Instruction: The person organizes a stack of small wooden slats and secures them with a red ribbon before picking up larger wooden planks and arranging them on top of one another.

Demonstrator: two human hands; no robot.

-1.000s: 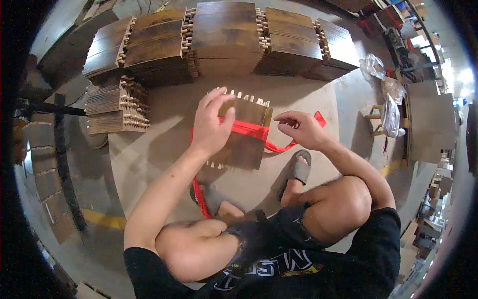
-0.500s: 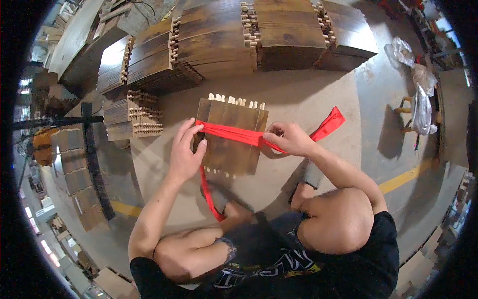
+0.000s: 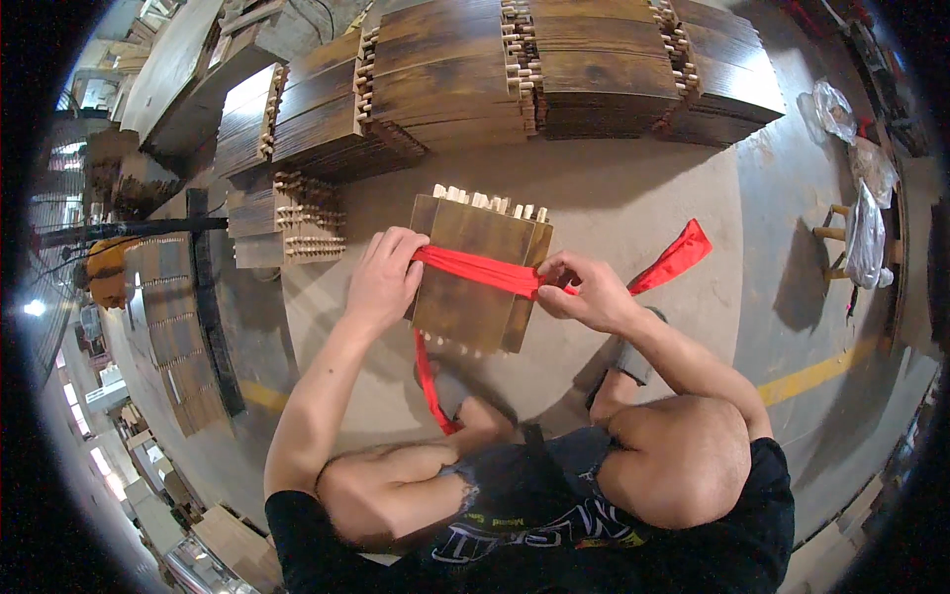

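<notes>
A bundle of dark brown wooden boards [image 3: 465,315] stands on the floor before my knees, with pale wooden pegs [image 3: 490,201] along its far edge. Across its top lies a red cloth strip [image 3: 475,271], stretched from side to side. At the bundle's left edge my left hand [image 3: 388,277] is closed, fingertips on the strip's end of the span. My right hand [image 3: 588,291] pinches the strip at the right edge, thumb against bent fingers. One loose tail passes beyond my right hand; another hangs on the near left, by my foot. The bundle's underside is hidden.
Tall stacks of similar brown boards [image 3: 445,74] line the far side, and a lower pegged stack [image 3: 255,226] stands at the left. A small wooden stool [image 3: 834,235] with clear plastic bags [image 3: 864,238] is on the right. A yellow line [image 3: 816,373] crosses the floor.
My left hand's fingers have closed in at the bundle's left edge, where thumb and fingers were apart. My right hand has drawn into a tighter pinch by the right edge. The view has shifted slightly.
</notes>
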